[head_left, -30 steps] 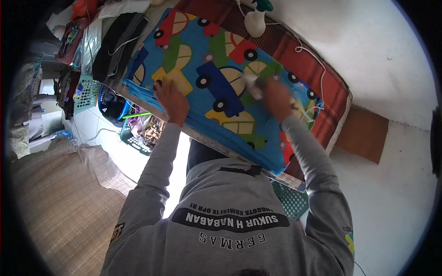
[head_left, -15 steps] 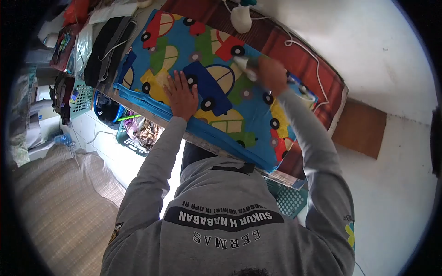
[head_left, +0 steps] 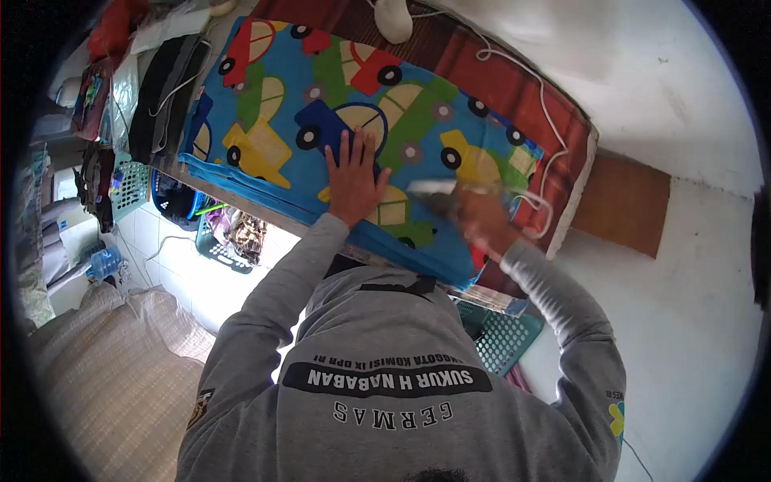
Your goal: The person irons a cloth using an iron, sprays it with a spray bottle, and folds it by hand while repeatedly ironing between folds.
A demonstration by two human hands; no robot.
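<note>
A blue cloth printed with colourful cars lies folded in layers over the table. My left hand rests flat on it, fingers spread over a blue car. To its right, my right hand is closed around the handle of an iron, blurred by motion. The iron's pale tip points left, towards my left hand, and its soleplate is over the cloth near the front edge. A white cord runs from beside the iron along the table's right side.
A white bottle stands at the back, by the wall. Folded dark clothes lie at the left end. Below are green baskets and a crate of cloth. Brown cardboard leans at the right.
My right hand has brought the iron from the far part of the cloth towards me. My left hand has shifted right and slightly nearer. The head view has moved a little.
</note>
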